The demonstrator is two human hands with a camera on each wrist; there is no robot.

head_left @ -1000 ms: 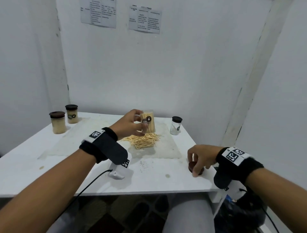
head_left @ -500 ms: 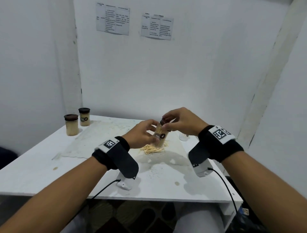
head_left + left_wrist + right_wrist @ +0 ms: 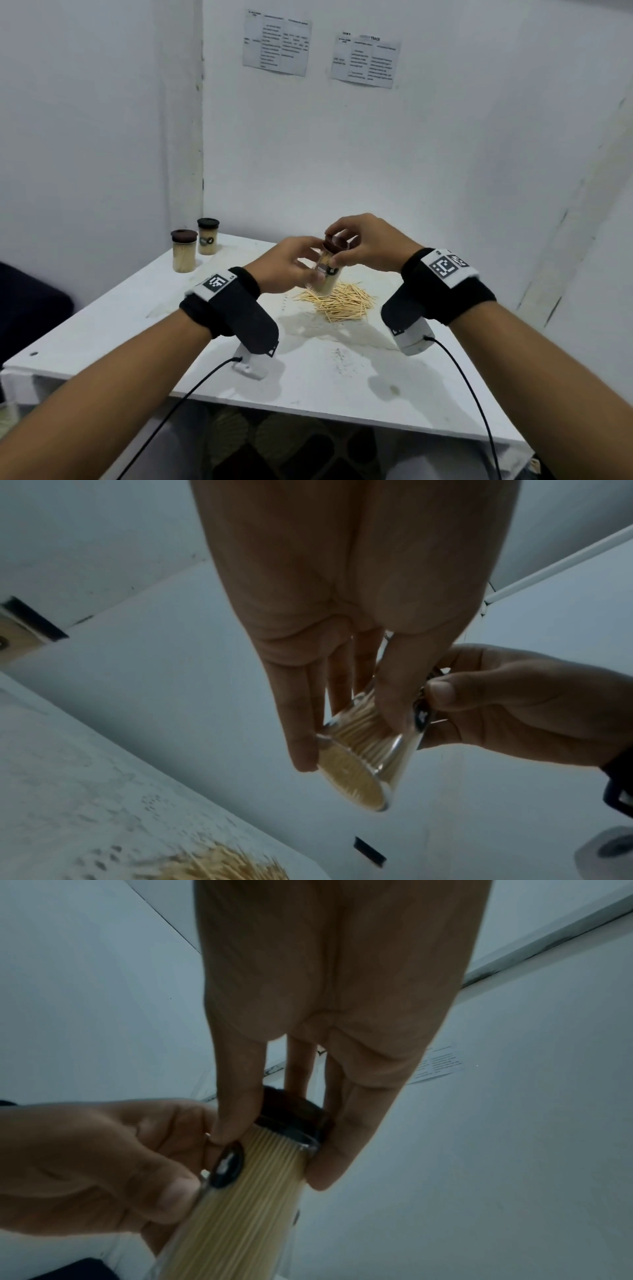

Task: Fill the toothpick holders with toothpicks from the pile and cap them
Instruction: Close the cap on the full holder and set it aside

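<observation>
A clear toothpick holder (image 3: 325, 275) packed with toothpicks is held tilted in the air above the pile of toothpicks (image 3: 339, 301). My left hand (image 3: 291, 265) grips its body; the holder (image 3: 359, 750) shows its full bottom in the left wrist view. My right hand (image 3: 356, 245) pinches the dark brown cap (image 3: 335, 246) on the holder's mouth. In the right wrist view the cap (image 3: 294, 1110) sits at the top of the holder (image 3: 246, 1199), thumb and fingers around it. Whether the cap is fully seated cannot be told.
Two capped, filled holders (image 3: 184, 250) (image 3: 207, 235) stand at the table's back left corner. The white table (image 3: 137, 329) meets walls at the back and left. Cables hang from both wrist cameras over the front edge.
My right hand picked the cap up from the table's right front and brought it onto the holder's top. My left hand lifted and tilted the holder toward it. The head view shifted right.
</observation>
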